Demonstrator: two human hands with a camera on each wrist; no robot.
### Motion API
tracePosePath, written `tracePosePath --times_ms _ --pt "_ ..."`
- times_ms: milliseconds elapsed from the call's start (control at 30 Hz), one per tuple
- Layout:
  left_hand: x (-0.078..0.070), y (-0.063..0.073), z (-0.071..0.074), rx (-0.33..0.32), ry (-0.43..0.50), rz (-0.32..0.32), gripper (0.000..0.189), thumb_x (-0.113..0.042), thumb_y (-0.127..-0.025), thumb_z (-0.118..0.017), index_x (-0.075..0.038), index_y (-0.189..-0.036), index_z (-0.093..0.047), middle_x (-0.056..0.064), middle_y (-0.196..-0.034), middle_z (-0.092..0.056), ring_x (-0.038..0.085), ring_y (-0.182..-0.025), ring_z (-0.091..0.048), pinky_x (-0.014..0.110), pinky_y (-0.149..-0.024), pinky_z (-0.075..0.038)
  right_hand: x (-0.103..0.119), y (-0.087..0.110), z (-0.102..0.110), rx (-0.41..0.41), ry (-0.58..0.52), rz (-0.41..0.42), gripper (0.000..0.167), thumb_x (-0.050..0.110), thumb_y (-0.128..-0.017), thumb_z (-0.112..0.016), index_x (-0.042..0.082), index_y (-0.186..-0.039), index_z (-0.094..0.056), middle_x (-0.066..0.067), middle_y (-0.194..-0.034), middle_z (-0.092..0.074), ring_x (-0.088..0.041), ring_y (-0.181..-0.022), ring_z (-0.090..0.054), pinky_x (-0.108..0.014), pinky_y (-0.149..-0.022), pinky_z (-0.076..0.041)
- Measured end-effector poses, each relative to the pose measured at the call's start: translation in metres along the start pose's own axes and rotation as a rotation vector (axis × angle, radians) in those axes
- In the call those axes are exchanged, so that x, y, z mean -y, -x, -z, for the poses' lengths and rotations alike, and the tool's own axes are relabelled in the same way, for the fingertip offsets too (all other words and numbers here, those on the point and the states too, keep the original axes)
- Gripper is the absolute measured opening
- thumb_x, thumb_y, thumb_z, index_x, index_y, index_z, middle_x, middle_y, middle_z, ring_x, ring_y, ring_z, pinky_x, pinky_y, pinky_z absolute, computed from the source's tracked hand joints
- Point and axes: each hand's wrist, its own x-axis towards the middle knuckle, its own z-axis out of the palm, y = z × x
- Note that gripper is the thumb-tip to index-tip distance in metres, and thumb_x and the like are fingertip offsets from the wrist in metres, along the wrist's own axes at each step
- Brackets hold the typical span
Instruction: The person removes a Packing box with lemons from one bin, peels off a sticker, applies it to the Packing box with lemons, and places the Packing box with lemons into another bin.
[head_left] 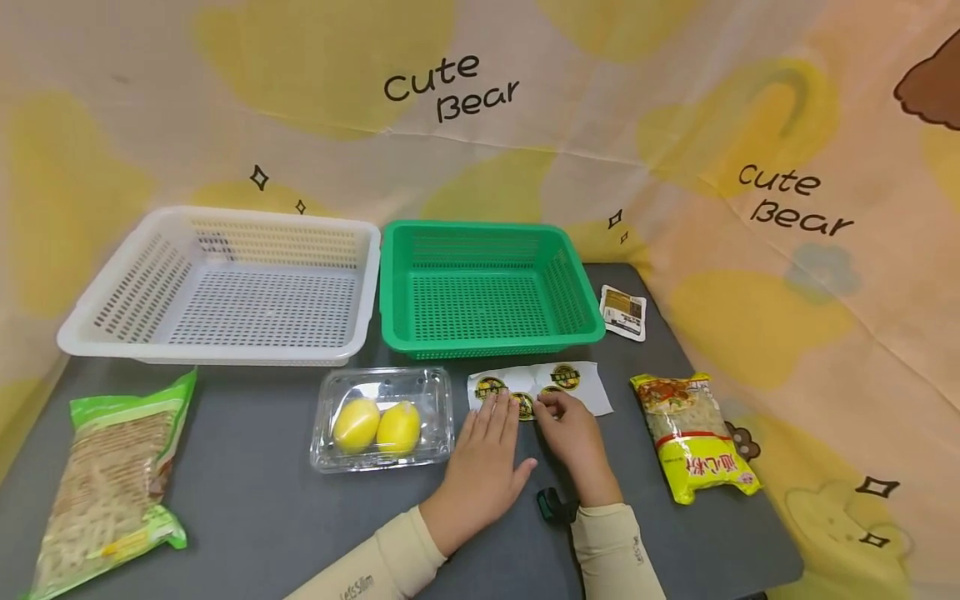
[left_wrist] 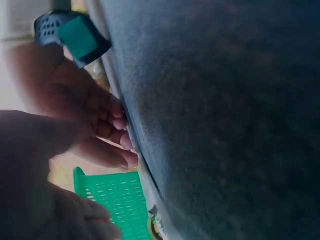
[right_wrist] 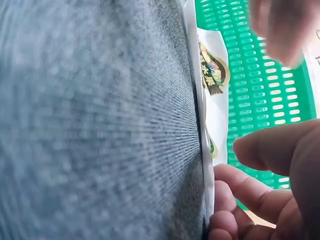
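Left hand [head_left: 483, 475] flat, straight fingers over sticker sheet [head_left: 534, 377]; right hand [head_left: 576, 437] beside it, fingers bent at sheet's near edge, pinching or not, can't tell. Peeling step, by looks; next calls for nail under sticker [head_left: 522, 407] by left fingertips.

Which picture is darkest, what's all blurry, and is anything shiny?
Head view: mostly clear and bright, with white glare on the clear plastic box; left wrist view: the darkest, soft all over, the left hand a dim blur up close; right wrist view: brighter, print on the sticker sheet fairly sharp, but the left hand blurry at top right.
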Motion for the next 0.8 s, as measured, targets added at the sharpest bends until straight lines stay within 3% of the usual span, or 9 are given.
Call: tracePosePath --times_ms 133,433,800 --pt "0.008 -0.006 -0.008 0.033 -0.062 0.018 0.083 -0.055 -0.106 -0.057 0.0 -0.164 -0.034 0.019 -0.171 -0.028 0.032 -0.159 -0.024 0.048 -0.126 -0.024 -0.001 -0.001 -0.003 -0.023 0.009 0.004 0.026 0.025 -0.101 -0.071 0.004 -0.114 -0.079 -0.007 -0.098 -0.074 -0.027 -0.09 -0.068 -0.05 -0.081 -0.054" --pt "0.018 -0.009 -0.017 0.166 0.039 0.11 0.091 -0.058 -0.104 -0.06 0.004 -0.163 -0.032 0.022 -0.171 -0.027 0.036 -0.159 -0.022 0.051 -0.124 -0.026 -0.003 -0.001 -0.008 -0.042 0.044 -0.01 0.021 0.028 -0.099 -0.074 0.008 -0.104 -0.081 -0.004 -0.095 -0.071 -0.024 -0.084 -0.065 -0.047 -0.077 -0.052" --pt "0.015 -0.009 -0.016 0.171 -0.058 0.108 0.093 -0.062 -0.101 -0.061 0.004 -0.162 -0.036 0.022 -0.169 -0.031 0.036 -0.157 -0.027 0.049 -0.123 -0.031 0.001 -0.003 -0.01 -0.051 0.122 0.056 0.019 0.018 -0.1 -0.064 0.004 -0.097 -0.077 -0.007 -0.088 -0.061 -0.026 -0.082 -0.059 -0.047 -0.077 -0.049"
